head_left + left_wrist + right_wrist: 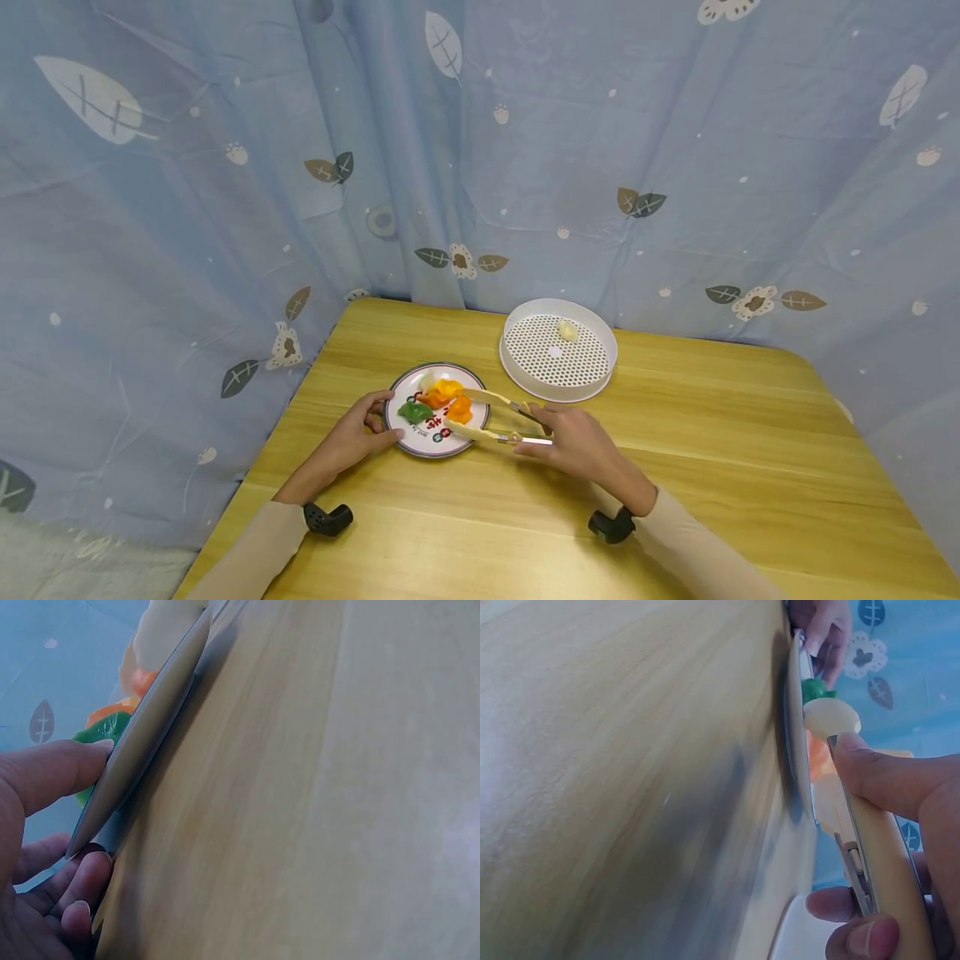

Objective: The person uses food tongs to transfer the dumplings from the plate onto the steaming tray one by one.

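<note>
My left hand (351,435) grips the left rim of a white plate (453,447), thumb on top and fingers curled beneath in the left wrist view. Several dumpling-shaped pieces lie on the plate, among them a green dumpling (414,412), a yellow dumpling (448,387) and an orange dumpling (459,409). My right hand (579,442) holds a pair of tongs (486,435) with cream tips and handles. Over the plate's right side the tong tips stand spread apart, one on either side of the orange dumpling. In the right wrist view the thumb (881,772) presses along one tong arm.
Behind the tongs stands a round white steamer tray (510,367) with a perforated base. One pale dumpling (567,332) lies in it. The wooden table (465,525) ends at a blue patterned curtain (540,167) at the back and left.
</note>
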Motion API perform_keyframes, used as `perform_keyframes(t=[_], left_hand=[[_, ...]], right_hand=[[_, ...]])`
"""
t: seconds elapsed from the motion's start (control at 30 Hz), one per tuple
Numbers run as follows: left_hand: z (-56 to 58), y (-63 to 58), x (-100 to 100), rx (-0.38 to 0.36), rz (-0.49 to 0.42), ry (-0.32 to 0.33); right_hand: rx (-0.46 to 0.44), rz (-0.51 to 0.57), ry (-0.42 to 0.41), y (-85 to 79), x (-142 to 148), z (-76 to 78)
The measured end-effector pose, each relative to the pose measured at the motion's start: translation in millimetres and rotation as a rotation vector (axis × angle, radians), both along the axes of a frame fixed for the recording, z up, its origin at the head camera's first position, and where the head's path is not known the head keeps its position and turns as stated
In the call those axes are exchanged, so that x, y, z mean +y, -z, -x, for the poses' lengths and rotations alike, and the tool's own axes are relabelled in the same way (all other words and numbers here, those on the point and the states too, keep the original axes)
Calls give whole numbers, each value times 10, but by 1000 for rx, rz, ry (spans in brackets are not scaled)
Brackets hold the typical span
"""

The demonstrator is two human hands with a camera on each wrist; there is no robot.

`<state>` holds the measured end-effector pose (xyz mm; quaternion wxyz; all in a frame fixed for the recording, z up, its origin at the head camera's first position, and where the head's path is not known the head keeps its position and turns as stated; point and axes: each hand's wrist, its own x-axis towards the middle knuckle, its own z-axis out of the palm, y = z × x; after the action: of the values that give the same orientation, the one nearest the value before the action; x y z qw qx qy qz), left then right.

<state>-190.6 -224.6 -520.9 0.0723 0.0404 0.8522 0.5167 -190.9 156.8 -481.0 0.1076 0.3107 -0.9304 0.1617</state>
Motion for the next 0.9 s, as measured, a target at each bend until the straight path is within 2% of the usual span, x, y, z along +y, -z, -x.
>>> perform_keyframes(t=[0.47,0.67,0.9], left_hand=[[7,0,-4,-4,-2,-3],[2,-9,3,3,-3,3],[0,-9,2,4,9,-1]], right_hand=[[87,-4,-8,45,-92,32],[85,-4,8,46,-90,32],[40,68,16,54,-47,39]])
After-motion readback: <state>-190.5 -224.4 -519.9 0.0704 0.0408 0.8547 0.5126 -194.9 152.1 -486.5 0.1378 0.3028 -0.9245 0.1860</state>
